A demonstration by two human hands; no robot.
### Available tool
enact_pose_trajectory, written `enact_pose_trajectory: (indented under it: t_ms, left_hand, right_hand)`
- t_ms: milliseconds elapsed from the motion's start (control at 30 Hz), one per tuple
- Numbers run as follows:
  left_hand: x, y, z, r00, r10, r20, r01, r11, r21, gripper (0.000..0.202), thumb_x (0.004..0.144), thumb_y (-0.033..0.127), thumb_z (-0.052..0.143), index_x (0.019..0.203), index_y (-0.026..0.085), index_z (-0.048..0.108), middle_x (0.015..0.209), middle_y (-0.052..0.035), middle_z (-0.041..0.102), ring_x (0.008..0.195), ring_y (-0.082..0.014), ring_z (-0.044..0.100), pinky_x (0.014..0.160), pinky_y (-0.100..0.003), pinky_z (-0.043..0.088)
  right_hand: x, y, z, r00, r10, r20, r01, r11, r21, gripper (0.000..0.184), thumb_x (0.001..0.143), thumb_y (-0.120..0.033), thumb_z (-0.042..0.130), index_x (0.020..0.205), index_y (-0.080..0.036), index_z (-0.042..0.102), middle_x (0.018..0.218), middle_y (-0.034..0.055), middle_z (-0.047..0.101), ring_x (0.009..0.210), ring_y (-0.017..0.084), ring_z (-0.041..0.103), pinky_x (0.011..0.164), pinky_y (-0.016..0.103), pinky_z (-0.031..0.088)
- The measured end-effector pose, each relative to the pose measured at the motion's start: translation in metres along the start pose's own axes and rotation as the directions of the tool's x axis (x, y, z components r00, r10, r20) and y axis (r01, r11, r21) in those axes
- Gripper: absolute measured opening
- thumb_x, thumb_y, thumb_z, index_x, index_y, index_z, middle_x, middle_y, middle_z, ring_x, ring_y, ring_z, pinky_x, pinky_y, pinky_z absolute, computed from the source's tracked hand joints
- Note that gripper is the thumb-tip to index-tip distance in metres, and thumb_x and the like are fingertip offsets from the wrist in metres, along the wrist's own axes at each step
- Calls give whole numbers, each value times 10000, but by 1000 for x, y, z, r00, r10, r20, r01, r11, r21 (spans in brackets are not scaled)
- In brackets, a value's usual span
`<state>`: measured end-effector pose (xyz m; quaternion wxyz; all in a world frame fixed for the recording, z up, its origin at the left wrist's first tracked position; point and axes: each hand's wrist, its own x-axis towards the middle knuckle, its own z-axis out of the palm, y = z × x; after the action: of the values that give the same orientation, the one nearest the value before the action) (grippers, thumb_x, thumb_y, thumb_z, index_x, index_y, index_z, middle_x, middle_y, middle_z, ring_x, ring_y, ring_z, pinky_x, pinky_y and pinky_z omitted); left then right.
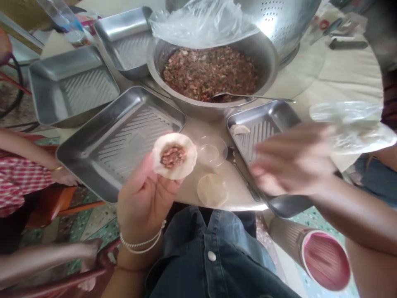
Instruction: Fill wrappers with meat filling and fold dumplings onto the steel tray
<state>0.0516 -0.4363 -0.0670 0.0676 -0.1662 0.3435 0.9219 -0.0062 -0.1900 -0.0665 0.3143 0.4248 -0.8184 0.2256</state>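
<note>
My left hand (149, 194) is closed around the edge of a round dumpling wrapper (157, 167), holding it tilted toward me. A lump of minced meat filling (173, 156) sits in the wrapper's middle. My right hand (288, 159) is smeared by motion over the right metal tray (288, 114), so its fingers and anything in them are unclear. One folded dumpling (241, 129) lies at that tray's far left corner. A flat wrapper (212, 190) rests on the table in front of me, near a small clear dish (212, 150).
A large steel bowl of meat filling (211, 74) holds a spoon (254, 96), with a plastic bag (204, 25) over its far rim. More metal trays (74, 85) stand left. A colander (279, 25) is behind. Other people's arms (62, 176) are at left; a pink-topped stool (325, 260) stands lower right.
</note>
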Motion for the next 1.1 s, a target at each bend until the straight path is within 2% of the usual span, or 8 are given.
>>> enact_pose_trajectory:
  t_ms: [67,133,300,500,567,767,967,1100]
  left_hand:
    - [1,0,2,999,46,-24,-45,999,18,365,963,272,378,1187,120,624,1201,-82,681,1203,-228,586,964,-304,542]
    - [1,-1,3,1000,17,-12,-17,999,27,380,968,280,361,1212,127,609,1198,-84,683,1229,-212,565,1004,-306,513]
    - [1,-6,0,1000,-16,1,16,999,37,382,970,296,358,1181,138,633,1189,-83,688,1247,-220,550,1072,-364,456]
    - [-1,-11,-2,988,-49,146,57,997,-52,398,978,256,329,1073,138,697,1156,-64,704,1143,-191,629,989,-297,526]
    - [-1,-13,2,980,-108,165,124,988,-89,412,981,242,317,1045,133,710,1104,-55,725,1082,-169,660,958,-266,541]
    - [-1,-20,9,965,-178,190,203,972,-122,423,985,272,309,1010,165,718,1095,-33,726,1095,-170,652,992,-283,517]
    - [-6,-22,7,927,-249,279,290,950,-116,420,997,275,297,1075,138,687,1078,-41,730,1041,-139,672,974,-245,518]
    - [-8,-24,3,906,-293,307,335,938,-94,408,988,263,308,1122,127,668,1085,-64,725,1097,-180,650,1032,-313,487]
  right_hand:
    - [-3,-14,17,968,-122,218,133,991,-32,286,865,-371,617,1119,-248,573,1007,-33,661,1017,130,574,802,294,403]
    - [-2,-20,35,928,-120,353,155,985,-72,405,920,-443,515,1146,-108,531,1084,99,651,1111,190,534,875,351,363]
    - [4,-17,52,858,-96,504,155,985,-76,603,950,-588,342,1207,-55,454,983,148,667,1011,248,563,931,434,274]
    - [5,-39,19,965,77,250,-97,993,70,424,955,-483,444,1175,-121,468,1133,129,649,1104,222,568,894,413,315]
    - [1,-50,11,979,52,199,-70,994,85,384,951,-455,465,1158,-132,482,1165,128,646,1144,222,552,919,425,308]
    - [-15,-65,10,978,-96,184,75,991,114,259,952,-423,483,1055,-186,497,1213,66,633,1183,190,541,902,415,281]
    - [-9,-60,6,974,102,201,-105,995,2,407,960,-529,392,1150,-188,507,1264,83,590,1103,214,574,912,421,294]
    - [1,-54,9,961,109,255,-132,988,77,495,964,-529,337,1332,-197,335,1227,94,616,1177,253,539,931,452,291]
